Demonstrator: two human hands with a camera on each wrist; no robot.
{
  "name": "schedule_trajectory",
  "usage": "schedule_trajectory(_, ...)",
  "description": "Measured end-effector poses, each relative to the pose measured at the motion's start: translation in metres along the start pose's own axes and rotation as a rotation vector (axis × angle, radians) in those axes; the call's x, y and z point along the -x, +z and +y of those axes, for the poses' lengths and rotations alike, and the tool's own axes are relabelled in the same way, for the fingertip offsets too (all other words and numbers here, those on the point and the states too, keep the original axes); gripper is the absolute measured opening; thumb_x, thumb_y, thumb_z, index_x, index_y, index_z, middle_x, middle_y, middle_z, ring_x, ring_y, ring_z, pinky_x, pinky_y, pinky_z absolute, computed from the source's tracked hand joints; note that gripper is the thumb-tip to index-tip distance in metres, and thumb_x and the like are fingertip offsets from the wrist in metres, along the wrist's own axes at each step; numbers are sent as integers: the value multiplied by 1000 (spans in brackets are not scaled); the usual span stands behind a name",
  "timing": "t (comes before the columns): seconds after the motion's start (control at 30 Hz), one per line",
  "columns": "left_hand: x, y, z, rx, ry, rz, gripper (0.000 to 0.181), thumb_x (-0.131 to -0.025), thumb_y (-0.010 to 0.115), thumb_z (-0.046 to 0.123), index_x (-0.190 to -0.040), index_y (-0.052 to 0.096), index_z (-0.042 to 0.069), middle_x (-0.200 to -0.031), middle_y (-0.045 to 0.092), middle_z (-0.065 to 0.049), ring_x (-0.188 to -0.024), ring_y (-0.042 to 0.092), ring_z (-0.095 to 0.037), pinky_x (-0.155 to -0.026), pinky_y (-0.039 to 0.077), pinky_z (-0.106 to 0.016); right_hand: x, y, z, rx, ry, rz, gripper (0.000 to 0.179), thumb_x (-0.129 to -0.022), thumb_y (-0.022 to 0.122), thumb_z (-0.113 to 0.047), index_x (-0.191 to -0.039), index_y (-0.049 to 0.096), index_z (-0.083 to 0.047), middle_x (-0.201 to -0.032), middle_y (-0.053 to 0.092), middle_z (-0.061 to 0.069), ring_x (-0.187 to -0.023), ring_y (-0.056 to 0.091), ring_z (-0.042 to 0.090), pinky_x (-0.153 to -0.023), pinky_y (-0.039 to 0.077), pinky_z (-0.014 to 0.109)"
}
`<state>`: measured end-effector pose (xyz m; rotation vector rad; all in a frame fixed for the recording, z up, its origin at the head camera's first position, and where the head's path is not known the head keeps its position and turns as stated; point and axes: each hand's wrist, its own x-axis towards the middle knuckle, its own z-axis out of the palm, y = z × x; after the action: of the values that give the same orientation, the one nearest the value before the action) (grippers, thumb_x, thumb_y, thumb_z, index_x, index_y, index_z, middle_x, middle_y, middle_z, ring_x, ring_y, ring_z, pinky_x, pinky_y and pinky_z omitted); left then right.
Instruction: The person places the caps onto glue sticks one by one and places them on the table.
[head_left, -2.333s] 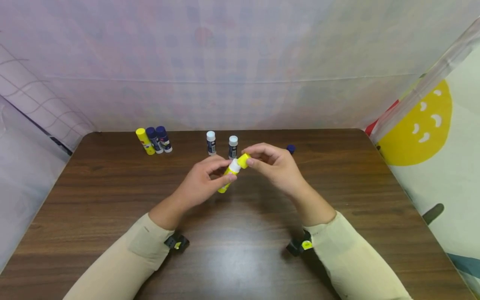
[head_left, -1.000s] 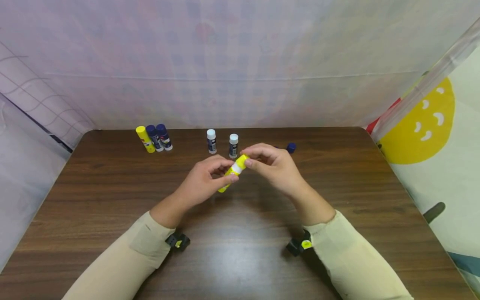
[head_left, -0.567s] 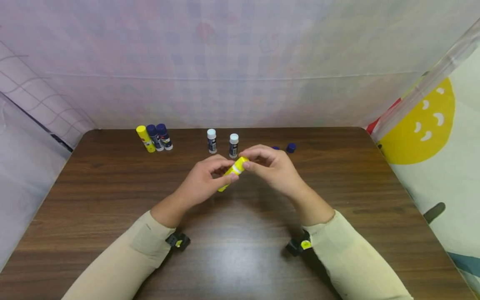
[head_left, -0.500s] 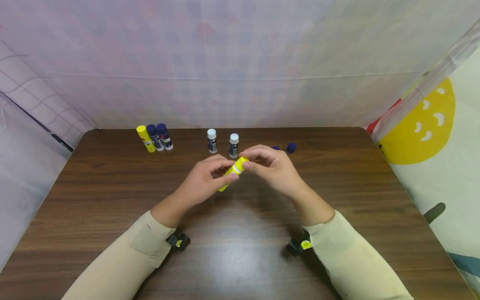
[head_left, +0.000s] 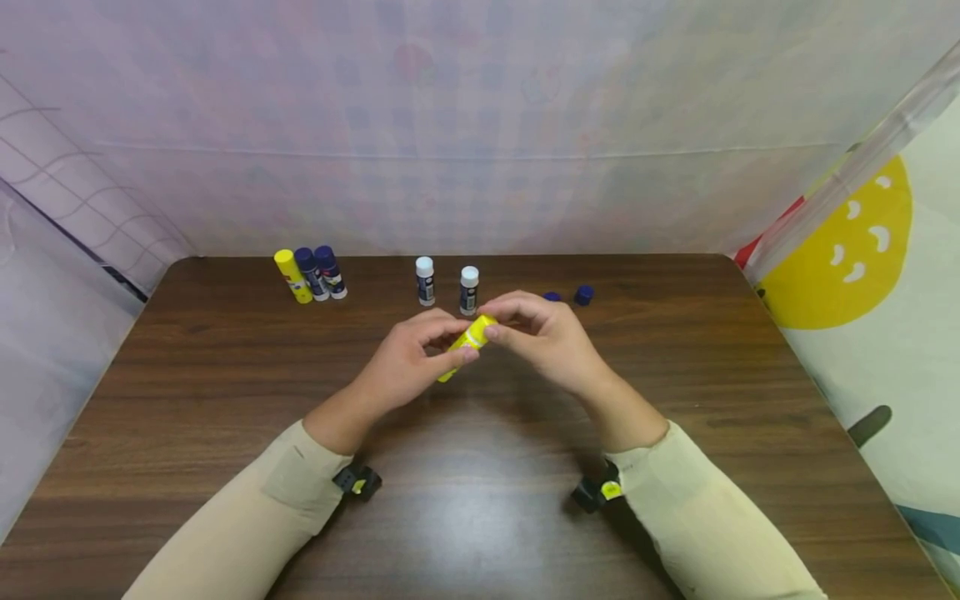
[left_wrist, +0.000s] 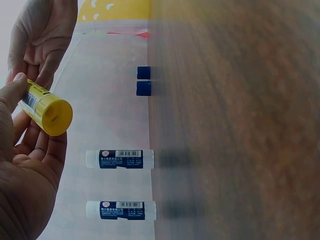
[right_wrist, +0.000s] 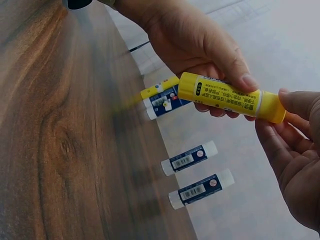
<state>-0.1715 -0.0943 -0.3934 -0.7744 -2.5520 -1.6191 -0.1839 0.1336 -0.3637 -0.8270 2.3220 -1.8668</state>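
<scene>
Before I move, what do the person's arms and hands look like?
The left sleeve and right sleeve are plain beige, reaching the wrists. The left hand and right hand are ungloved. At each cuff's inner side sits a small black device, left and right, with a yellow mark. No cables show.

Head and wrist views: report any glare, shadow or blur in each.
Head view: pale glare on the near middle of the table; left wrist view: wood grain smeared, dark smudges beside the two white-topped tubes, shadow or reflection, I cannot tell; right wrist view: upper right corner washed out, print on the yellow tube fairly sharp.
</scene>
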Motion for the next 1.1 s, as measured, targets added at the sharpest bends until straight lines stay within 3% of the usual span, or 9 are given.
schedule_trajectory(0.4, 0, 1, 0, -12, 15, 14, 36, -94, 79, 23, -127, 74, 13, -109, 71, 1, -95, 66, -13, -84, 60, -31, 0, 0, 0, 24, 25, 5, 22, -94, 73, 1, -116, 73, 5, -116, 72, 16, -102, 71, 17, -91, 61, 30)
schedule_trajectory(1.1, 2, 3, 3, -122, 44, 69, 38, -93, 81, 23, -128, 74, 12, -110, 71, 1, -97, 65, -13, -79, 58, -28, 0, 7, 0, 53, 73, 66, 20, -93, 76, -2, -113, 74, 1, -109, 72, 14, -94, 72, 16, -83, 62, 28)
